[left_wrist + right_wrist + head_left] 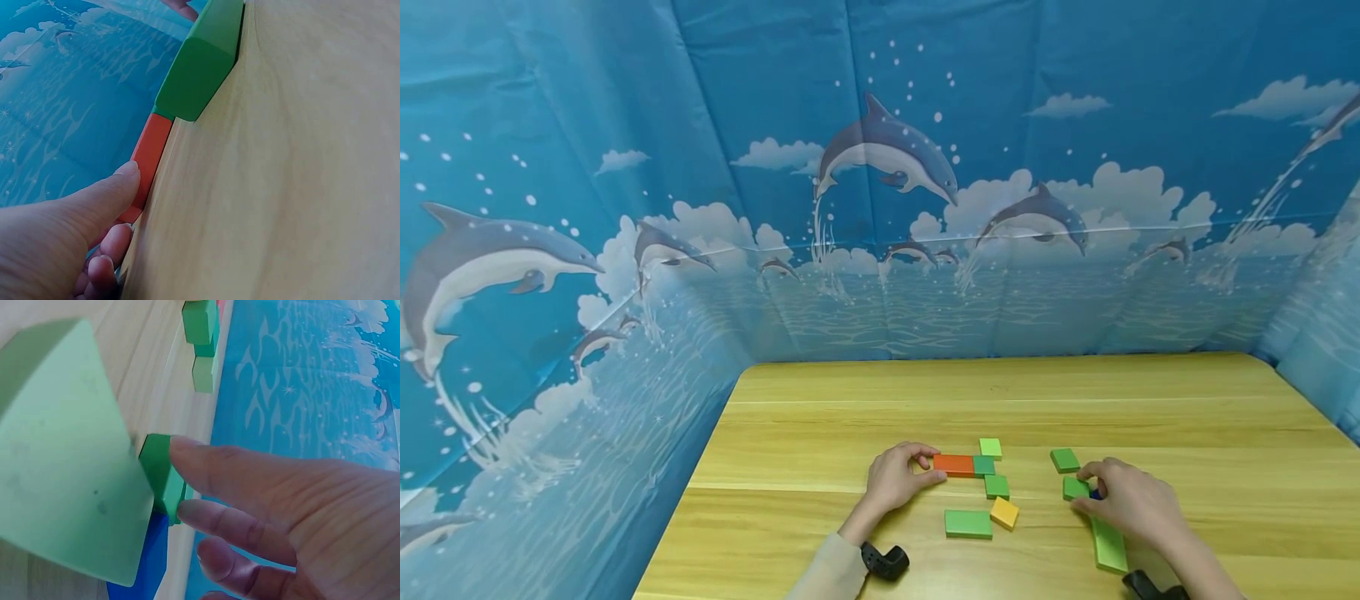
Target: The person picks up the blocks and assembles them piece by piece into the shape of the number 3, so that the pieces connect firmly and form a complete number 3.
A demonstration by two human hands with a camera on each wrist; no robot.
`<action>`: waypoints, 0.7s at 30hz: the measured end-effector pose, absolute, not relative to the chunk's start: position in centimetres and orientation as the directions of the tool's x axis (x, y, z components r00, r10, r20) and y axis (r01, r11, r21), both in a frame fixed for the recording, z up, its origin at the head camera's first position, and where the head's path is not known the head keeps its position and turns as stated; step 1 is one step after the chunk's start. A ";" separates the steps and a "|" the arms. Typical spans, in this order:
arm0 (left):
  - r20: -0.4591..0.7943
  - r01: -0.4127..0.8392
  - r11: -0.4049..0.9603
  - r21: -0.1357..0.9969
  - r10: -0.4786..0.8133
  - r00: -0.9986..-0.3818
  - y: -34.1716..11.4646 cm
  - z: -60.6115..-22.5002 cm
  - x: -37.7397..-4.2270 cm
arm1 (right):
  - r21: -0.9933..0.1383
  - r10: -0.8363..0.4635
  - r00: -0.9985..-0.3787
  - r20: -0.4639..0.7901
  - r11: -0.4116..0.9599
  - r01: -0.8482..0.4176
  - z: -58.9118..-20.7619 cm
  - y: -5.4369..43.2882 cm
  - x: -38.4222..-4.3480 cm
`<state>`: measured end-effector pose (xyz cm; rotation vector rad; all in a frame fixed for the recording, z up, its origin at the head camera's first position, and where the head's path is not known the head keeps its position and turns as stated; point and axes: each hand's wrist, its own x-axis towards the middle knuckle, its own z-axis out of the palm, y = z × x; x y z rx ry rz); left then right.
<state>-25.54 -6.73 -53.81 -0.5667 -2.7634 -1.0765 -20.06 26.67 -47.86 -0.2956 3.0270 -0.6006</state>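
My left hand (895,479) pinches the left end of a flat red block (953,465) on the table, thumb on its near side. A small dark-green block (983,467) meets the red block's right end. On the right, thumb and index finger of my right hand (1138,500) pinch a small green square block (1072,489). Beside it is a blue block (150,559), mostly hidden by the hand in the head view. A long light-green block (1109,548) lies just nearer me, looming large in the right wrist view.
Another green square (1064,460) lies just beyond the right hand. Around the red block's right end are a light-green square (990,448) and a green square (997,487). Nearer me lie a tilted yellow block (1004,513) and a green rectangular block (967,524). A dolphin-print curtain (880,317) borders the wooden table (1000,383).
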 end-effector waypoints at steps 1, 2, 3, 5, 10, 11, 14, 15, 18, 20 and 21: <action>0.244 0.385 0.677 0.628 0.298 -0.923 -6.7 -53.8 -25.5 | -0.379 -0.194 -0.981 -0.002 0.908 -0.178 -47.9 26.7 -20.1; 0.243 0.384 0.676 0.629 0.298 -0.923 -6.7 -53.8 -25.5 | -0.377 -0.194 -0.981 -0.005 0.909 -0.178 -47.9 26.7 -20.2; 0.241 0.383 0.676 0.629 0.298 -0.923 -6.7 -53.8 -25.6 | -0.376 -0.194 -0.981 -0.010 0.910 -0.176 -47.9 26.7 -20.2; 0.240 0.382 0.678 0.628 0.298 -0.924 -6.8 -53.8 -25.6 | -0.382 -0.196 -0.980 -0.026 0.908 -0.171 -47.9 26.6 -20.2; 0.241 0.382 0.679 0.627 0.297 -0.924 -6.7 -53.8 -25.6 | -0.398 -0.206 -0.977 -0.051 0.902 -0.170 -47.9 25.7 -20.1; 0.241 0.382 0.679 0.627 0.298 -0.924 -6.8 -53.8 -25.6 | -0.398 -0.210 -0.976 -0.050 0.901 -0.173 -47.9 25.5 -20.0; 0.242 0.384 0.679 0.626 0.298 -0.923 -6.8 -53.8 -25.6 | -0.409 -0.222 -0.974 -0.050 0.894 -0.183 -48.0 24.9 -19.7; 0.243 0.384 0.679 0.626 0.298 -0.923 -6.8 -53.8 -25.6 | -0.411 -0.226 -0.973 -0.047 0.892 -0.187 -48.1 24.7 -19.6; 0.250 0.388 0.679 0.623 0.298 -0.921 -6.8 -53.9 -25.5 | -0.419 -0.231 -0.972 -0.043 0.887 -0.192 -48.1 24.1 -19.2; 0.254 0.390 0.677 0.624 0.297 -0.921 -6.8 -53.9 -25.5 | -0.417 -0.233 -0.972 -0.042 0.888 -0.195 -48.2 23.8 -18.9; 0.254 0.390 0.677 0.624 0.296 -0.921 -6.8 -53.9 -25.5 | -0.415 -0.238 -0.970 -0.037 0.887 -0.202 -48.2 23.7 -18.8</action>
